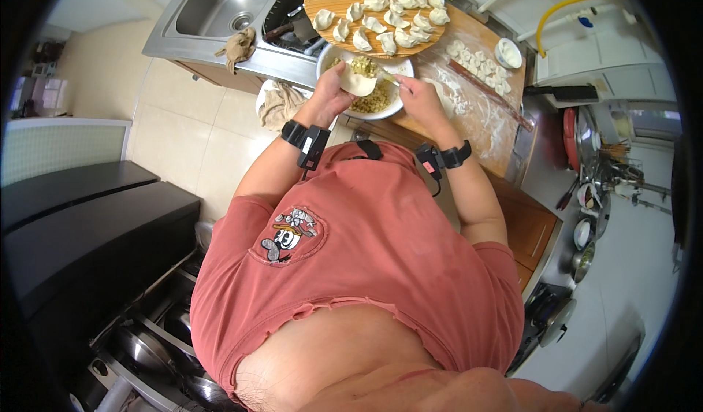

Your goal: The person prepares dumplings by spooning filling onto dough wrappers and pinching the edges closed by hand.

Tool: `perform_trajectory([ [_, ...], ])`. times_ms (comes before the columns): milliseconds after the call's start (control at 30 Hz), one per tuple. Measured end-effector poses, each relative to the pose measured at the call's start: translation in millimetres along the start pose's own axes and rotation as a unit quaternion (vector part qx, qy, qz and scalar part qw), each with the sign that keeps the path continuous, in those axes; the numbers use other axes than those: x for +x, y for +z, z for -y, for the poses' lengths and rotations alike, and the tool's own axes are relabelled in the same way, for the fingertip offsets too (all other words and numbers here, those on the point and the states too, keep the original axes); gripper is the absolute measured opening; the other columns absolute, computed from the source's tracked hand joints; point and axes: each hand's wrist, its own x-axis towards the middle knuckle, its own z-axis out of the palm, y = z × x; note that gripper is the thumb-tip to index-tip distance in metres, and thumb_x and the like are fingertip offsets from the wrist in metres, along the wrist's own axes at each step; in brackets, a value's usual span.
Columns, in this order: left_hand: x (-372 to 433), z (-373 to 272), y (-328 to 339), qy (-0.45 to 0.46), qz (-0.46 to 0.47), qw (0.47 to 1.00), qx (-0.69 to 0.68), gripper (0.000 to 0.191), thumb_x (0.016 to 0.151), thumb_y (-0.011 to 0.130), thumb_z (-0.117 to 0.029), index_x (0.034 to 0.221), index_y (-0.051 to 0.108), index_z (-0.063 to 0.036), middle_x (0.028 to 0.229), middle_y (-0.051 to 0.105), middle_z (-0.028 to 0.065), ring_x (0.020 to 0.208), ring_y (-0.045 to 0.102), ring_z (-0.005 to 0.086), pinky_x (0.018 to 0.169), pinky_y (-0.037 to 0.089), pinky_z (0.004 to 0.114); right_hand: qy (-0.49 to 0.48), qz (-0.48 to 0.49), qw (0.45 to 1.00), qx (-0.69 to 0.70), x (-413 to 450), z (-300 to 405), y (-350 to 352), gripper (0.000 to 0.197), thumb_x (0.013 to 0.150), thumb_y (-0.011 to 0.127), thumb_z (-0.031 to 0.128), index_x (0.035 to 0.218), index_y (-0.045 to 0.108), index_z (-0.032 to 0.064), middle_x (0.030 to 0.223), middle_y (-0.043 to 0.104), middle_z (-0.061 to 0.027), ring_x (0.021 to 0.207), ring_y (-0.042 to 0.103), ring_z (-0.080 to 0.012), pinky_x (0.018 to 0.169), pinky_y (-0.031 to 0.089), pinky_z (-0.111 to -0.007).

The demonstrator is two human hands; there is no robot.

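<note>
A round dumpling wrapper [358, 85] lies across the fingers of my left hand [332, 93], with a heap of chopped filling [363, 67] on its far part. My right hand [422, 101] grips the handle of a small metal utensil [389, 77], whose tip reaches the heap; whether it is a spoon or a butter knife I cannot tell. Beneath both hands stands a white bowl [407, 69] holding more filling [372, 103]. Behind it, a round wooden board [345, 11] carries several shaped dumplings [375, 24]. A flat wrapper [444, 98] lies beside my right hand, partly hidden by it.
A floured wooden board [489, 143] at right bears a rolling pin [489, 93], several dough pieces [476, 63] and a small bowl of white powder [508, 53]. At left are a steel sink [219, 5], a cleaver [302, 29] in a black rack and a brown cloth [239, 48].
</note>
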Motion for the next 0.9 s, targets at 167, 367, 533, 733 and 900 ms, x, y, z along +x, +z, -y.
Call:
perform_trajectory([
  [167, 11.7, -2.6, -2.5, -0.011, 0.011, 1.000, -0.027, 0.039, 0.096, 0.025, -0.024, 0.123, 0.034, 0.0033, 0.122, 0.046, 0.0192, 0.112, 0.048, 0.0315, 0.095, 0.040, 0.045, -0.215, -0.140, 0.935, -0.244, -14.1, -4.5, 17.5, 0.046, 0.076, 0.054, 0.007, 0.122, 0.052, 0.0107, 0.063, 0.053, -0.0092, 0.055, 0.054, -0.0269, 0.052, 0.045, -0.036],
  [367, 1.0, -4.0, 4.0, -0.056, -0.009, 0.997, -0.049, 0.037, 0.096, 0.026, -0.021, 0.121, 0.036, 0.0037, 0.120, 0.046, 0.0217, 0.110, 0.049, 0.0331, 0.094, 0.043, 0.044, -0.336, -0.172, 0.865, -0.329, -13.0, -22.4, 15.7, 0.049, 0.075, 0.055, 0.004, 0.123, 0.052, 0.0113, 0.058, 0.040, -0.0031, 0.052, 0.047, -0.0200, 0.050, 0.040, -0.033],
  [533, -5.4, -4.0, -3.0, -0.051, 0.038, 0.997, 0.047, 0.033, 0.095, 0.026, -0.015, 0.120, 0.036, 0.0051, 0.117, 0.048, 0.0210, 0.103, 0.054, 0.0321, 0.088, 0.049, 0.039, -0.375, -0.172, 0.846, -0.338, -10.2, -16.8, 0.0, 0.050, 0.073, 0.053, 0.006, 0.122, 0.052, 0.0120, 0.060, 0.040, -0.0023, 0.055, 0.046, -0.0179, 0.052, 0.038, -0.030],
  [733, 14.6, -17.0, -20.3, -0.042, -0.030, 0.992, -0.113, 0.031, 0.095, 0.033, -0.012, 0.119, 0.038, 0.0062, 0.117, 0.048, 0.0210, 0.103, 0.054, 0.0318, 0.088, 0.049, 0.042, -0.288, -0.198, 0.885, -0.308, -7.0, -37.6, -7.8, 0.045, 0.076, 0.054, 0.007, 0.120, 0.053, 0.0125, 0.061, 0.049, -0.0063, 0.058, 0.052, -0.0243, 0.056, 0.042, -0.037],
  [900, 9.4, -18.3, -20.0, 0.006, -0.006, 1.000, -0.030, 0.034, 0.095, 0.034, -0.017, 0.120, 0.037, 0.0059, 0.120, 0.047, 0.0203, 0.108, 0.051, 0.0314, 0.090, 0.046, 0.045, -0.023, -0.069, 0.986, -0.150, -4.8, -36.3, -0.2, 0.034, 0.080, 0.048, 0.011, 0.113, 0.056, 0.0071, 0.082, 0.062, -0.0220, 0.084, 0.059, -0.0354, 0.073, 0.045, -0.045],
])
